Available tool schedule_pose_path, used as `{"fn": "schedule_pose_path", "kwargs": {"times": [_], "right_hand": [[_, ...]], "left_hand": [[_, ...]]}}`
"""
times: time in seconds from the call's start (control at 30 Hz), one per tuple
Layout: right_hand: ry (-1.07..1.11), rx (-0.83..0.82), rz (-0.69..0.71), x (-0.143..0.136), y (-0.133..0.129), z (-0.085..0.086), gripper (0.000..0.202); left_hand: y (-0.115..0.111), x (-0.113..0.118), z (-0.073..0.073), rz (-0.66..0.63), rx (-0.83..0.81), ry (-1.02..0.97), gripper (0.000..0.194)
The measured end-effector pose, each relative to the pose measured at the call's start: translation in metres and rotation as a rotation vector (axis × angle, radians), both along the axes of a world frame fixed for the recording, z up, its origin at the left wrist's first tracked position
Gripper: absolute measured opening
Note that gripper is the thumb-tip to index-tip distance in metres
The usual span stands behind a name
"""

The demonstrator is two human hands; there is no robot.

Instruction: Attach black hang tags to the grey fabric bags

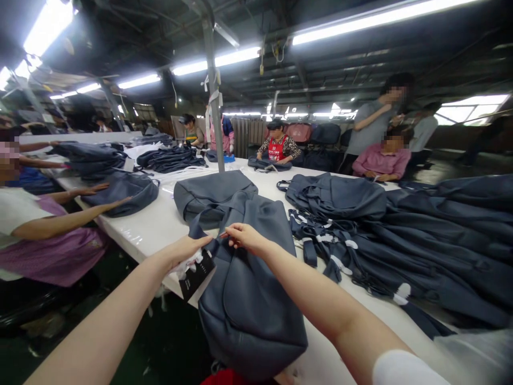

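A dark blue bag (256, 289) lies across the near table edge in front of me. My left hand (186, 251) is closed on a dark blue strap (196, 229) at the bag's left side. Below those fingers hang a black card tag (198, 275) and some crumpled white material. Close beside it, my right hand (243, 238) is pinched over the bag, near the strap. A thin reddish thing shows at its fingertips, too small to name. Just beyond lies another dark blue bag (200, 195).
Straps with white wrapping (320, 238) and a large heap of bags (449, 235) cover the table's right side. A metal post (216, 107) rises from the white table (160, 230). At left, a co-worker's hands rest on a bag (128, 193). Other people sit across the table.
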State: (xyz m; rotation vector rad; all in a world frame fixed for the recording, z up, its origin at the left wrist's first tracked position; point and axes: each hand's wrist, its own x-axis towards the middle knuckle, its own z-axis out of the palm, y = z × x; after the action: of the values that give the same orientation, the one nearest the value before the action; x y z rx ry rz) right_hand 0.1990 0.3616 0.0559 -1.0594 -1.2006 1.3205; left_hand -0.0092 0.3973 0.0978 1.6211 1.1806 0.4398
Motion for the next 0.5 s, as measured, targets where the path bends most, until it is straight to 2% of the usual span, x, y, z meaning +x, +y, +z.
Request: {"fn": "schedule_pose_path", "kwargs": {"times": [0.17, 0.5], "right_hand": [[0.068, 0.033, 0.113, -0.009, 0.0, 0.0, 0.027], [0.107, 0.078, 0.069, -0.02, 0.016, 0.007, 0.027]], "left_hand": [[-0.01, 0.002, 0.002, -0.051, 0.019, -0.106, 0.069], [-0.012, 0.009, -0.01, -0.051, -0.117, -0.11, 0.057]]}}
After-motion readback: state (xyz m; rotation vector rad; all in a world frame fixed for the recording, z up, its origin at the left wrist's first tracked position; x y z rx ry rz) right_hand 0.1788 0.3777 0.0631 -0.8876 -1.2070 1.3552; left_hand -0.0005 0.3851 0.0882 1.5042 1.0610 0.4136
